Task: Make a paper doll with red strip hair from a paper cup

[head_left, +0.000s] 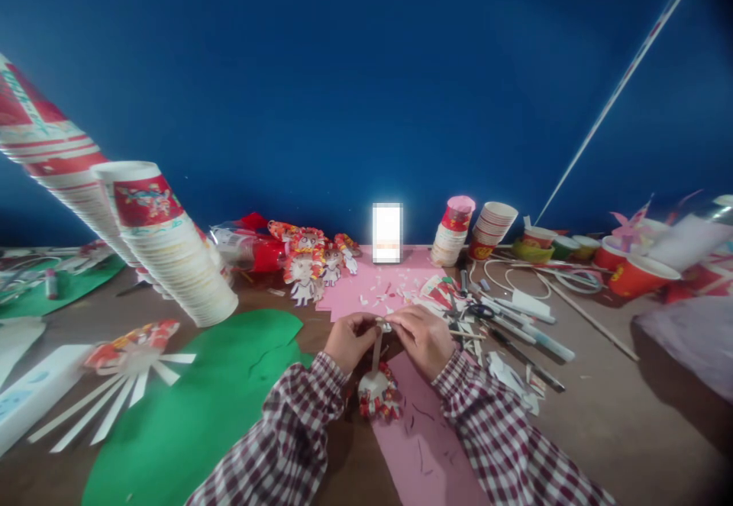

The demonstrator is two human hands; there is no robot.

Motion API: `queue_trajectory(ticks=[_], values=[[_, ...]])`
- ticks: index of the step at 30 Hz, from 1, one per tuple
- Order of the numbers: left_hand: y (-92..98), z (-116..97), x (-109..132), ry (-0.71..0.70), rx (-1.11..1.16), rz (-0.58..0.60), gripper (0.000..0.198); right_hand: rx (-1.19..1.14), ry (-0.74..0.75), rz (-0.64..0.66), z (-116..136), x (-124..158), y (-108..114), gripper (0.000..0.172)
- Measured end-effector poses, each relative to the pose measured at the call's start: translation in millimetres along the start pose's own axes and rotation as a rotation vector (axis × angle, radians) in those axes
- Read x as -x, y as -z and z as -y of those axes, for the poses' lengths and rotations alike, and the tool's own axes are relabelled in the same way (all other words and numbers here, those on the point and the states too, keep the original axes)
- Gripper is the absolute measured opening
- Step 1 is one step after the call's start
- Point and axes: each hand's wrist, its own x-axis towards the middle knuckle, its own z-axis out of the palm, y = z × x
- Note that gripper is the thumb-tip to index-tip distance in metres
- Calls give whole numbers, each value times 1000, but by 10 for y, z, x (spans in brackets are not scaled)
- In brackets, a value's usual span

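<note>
My left hand [350, 340] and my right hand [422, 338] meet at the table's middle, fingers pinched together on the top end of a thin wooden stick [376, 350]. The stick runs down toward me into a small paper cup ornament [378, 394] with red fringed petals, hanging between my checked sleeves. Both hands are closed. A small white piece sits at the pinch point; I cannot make out what it is. Pink paper [421, 430] lies under my right wrist.
Tall tilted stacks of paper cups [172, 254] stand at left. A green sheet [206, 407] lies front left beside a cut cup flower [134, 353]. Finished ornaments [309, 258], a bright phone [387, 233], cup stacks [486, 231], scissors [479, 311], pens, sticks and red bowls [638, 275] crowd the right.
</note>
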Motion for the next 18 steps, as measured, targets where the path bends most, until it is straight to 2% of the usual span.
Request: queue_trajectory(ticks=[10, 18], values=[[9, -34, 8, 48, 40, -6, 23, -19, 4, 7, -9, -3, -12, 20], [-2, -73, 21, 86, 49, -1, 32, 15, 10, 2, -12, 7, -30, 19]])
